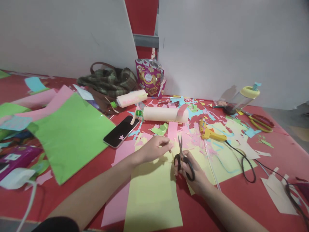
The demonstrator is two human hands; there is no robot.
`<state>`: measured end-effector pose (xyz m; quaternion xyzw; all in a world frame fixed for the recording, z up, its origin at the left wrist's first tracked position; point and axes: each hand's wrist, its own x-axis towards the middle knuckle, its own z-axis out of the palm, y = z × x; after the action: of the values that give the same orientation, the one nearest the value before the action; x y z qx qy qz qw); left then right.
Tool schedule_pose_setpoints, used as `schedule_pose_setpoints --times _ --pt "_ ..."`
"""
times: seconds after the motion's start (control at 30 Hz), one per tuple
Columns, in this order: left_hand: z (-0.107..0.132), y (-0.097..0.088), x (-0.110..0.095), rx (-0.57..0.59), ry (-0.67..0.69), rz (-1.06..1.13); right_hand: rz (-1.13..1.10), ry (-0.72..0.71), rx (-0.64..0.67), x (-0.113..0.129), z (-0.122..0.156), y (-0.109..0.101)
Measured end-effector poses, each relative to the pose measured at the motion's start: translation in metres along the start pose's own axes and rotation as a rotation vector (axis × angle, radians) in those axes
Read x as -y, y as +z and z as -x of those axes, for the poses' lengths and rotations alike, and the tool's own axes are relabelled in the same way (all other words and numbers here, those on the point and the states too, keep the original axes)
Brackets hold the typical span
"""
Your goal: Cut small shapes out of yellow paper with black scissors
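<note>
My right hand (193,172) holds a small pair of scissors (180,151) by the black handles, the blades pointing away from me. To its left, my left hand (155,149) is closed in a pinch. What lies between its fingertips is too small to make out. Under both hands are a yellow paper sheet (153,196) and, partly beneath it, a pink sheet (115,199). Beyond my hands lies a cream paper-wrapped bottle (161,114) with a green cap, and a pink strip (173,130) rests near it.
A phone (121,131) lies left of the bottle, beside a large green sheet (72,138). On the right are a yellow glue gun (212,132) with a black cord, red-and-yellow scissors (260,122) and a clear bottle (241,100). Paper scraps surround a snack bag (150,77) and plaid cloth bag (108,80).
</note>
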<state>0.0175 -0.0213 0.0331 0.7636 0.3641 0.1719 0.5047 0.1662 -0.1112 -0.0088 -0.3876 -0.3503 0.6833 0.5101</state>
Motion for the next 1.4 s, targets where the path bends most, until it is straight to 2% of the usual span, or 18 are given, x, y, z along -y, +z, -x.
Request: schedule_pose_setpoints --times 0.13,0.3,0.77,1.4 --pt "0.0011 -0.0063 -0.0007 -0.051 -0.021 0.029 -0.022 0.057 0.114 0.0019 0.0045 0.0014" --pt "0.0018 -0.0057 -0.0023 -0.016 0.001 0.0 -0.05 0.099 0.171 0.0027 0.0066 0.0008" --pt "0.0034 -0.0037 -0.007 0.054 0.044 -0.132 -0.031 0.111 0.181 0.0032 0.0066 -0.0006" --pt "0.0035 -0.0031 -0.0067 0.048 0.048 -0.135 -0.004 0.093 0.186 0.0078 0.0066 0.0018"
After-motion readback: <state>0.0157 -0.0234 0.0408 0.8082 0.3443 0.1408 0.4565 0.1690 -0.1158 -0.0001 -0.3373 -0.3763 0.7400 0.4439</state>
